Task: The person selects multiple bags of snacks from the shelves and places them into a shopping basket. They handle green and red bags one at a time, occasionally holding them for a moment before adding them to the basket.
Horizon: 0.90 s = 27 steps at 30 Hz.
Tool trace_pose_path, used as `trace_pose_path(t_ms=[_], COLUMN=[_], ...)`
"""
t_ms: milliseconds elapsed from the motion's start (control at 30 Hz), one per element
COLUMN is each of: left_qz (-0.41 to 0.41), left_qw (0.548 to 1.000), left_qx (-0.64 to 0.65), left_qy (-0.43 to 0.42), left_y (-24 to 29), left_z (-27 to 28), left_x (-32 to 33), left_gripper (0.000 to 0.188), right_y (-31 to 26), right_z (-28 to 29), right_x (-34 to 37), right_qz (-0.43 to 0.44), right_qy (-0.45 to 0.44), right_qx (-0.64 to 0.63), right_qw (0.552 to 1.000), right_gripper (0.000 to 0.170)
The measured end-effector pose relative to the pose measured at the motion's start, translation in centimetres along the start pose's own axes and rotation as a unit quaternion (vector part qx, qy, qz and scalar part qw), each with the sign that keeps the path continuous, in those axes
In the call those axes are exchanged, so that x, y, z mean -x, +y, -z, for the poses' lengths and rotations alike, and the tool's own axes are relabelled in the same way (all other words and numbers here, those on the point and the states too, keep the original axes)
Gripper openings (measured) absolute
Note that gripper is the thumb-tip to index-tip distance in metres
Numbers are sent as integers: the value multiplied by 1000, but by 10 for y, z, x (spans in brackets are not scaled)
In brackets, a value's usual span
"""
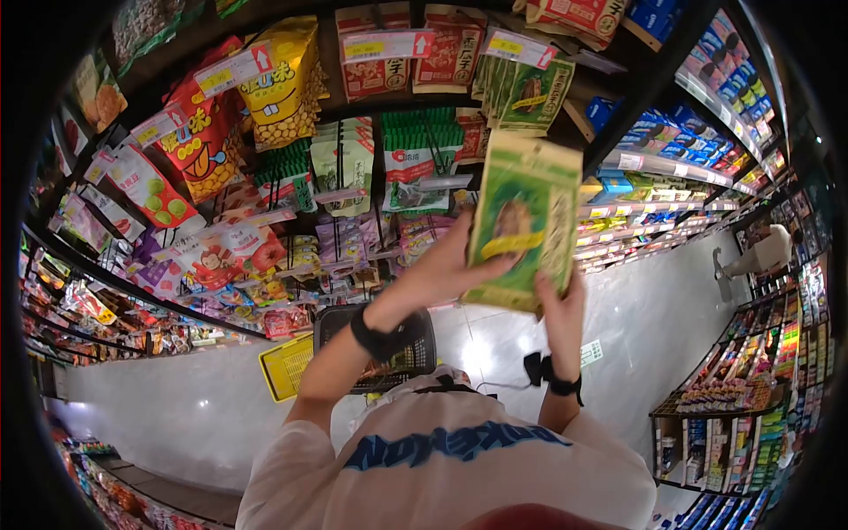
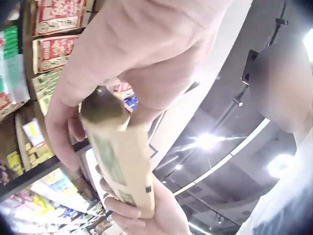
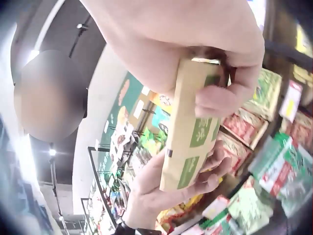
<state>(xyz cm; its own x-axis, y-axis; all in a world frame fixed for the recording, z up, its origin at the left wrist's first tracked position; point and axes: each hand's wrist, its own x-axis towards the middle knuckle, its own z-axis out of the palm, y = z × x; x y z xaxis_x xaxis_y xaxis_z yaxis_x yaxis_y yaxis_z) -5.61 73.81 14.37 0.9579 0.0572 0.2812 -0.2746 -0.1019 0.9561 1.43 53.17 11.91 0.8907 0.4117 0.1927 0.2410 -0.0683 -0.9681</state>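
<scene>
Both hands hold a flat green and tan snack bag (image 1: 526,221) up in front of the chest, its printed front toward the head camera. My left hand (image 1: 439,269) grips its left edge, thumb across the front. At the lower right corner my right hand (image 1: 564,305) pinches it, thumb in front and fingers behind. In the left wrist view the bag (image 2: 127,166) appears edge-on between the hands. The right wrist view shows its tan side (image 3: 188,132) with green print. Similar green bags (image 1: 530,97) hang on the rack just beyond it.
Hanging snack bags fill the rack ahead, including a yellow bag (image 1: 284,84) and red bags (image 1: 446,53). Below the left forearm stands a dark shopping basket (image 1: 424,340), beside a yellow basket (image 1: 287,367). More stocked shelves (image 1: 715,389) line the aisle's right side.
</scene>
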Motion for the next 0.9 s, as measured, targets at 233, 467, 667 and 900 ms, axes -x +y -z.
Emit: trace_pose_path(t_ms=[233,467,667,900], left_qz=[201,427,540,618], left_qw=[975,829,726,705], left_qx=[-24,262,273,102], left_qy=[96,248,327,334], left_y=[-146,-291,-494,-698], left_z=[4,-12,-46,-34], left_x=[136,248,337,373], left_gripper=[43,41,34,36], right_y=[110,300,487,699], right_z=[-75,-132,-181,-258], right_x=[58,109,158,166], right_qz=[-316,-506,-567,-578], right_qy=[-164,-305,-322,-297], right_qx=[-55,16,30,103], right_qw=[933,807,758,753], right_gripper=[37,47,38,41])
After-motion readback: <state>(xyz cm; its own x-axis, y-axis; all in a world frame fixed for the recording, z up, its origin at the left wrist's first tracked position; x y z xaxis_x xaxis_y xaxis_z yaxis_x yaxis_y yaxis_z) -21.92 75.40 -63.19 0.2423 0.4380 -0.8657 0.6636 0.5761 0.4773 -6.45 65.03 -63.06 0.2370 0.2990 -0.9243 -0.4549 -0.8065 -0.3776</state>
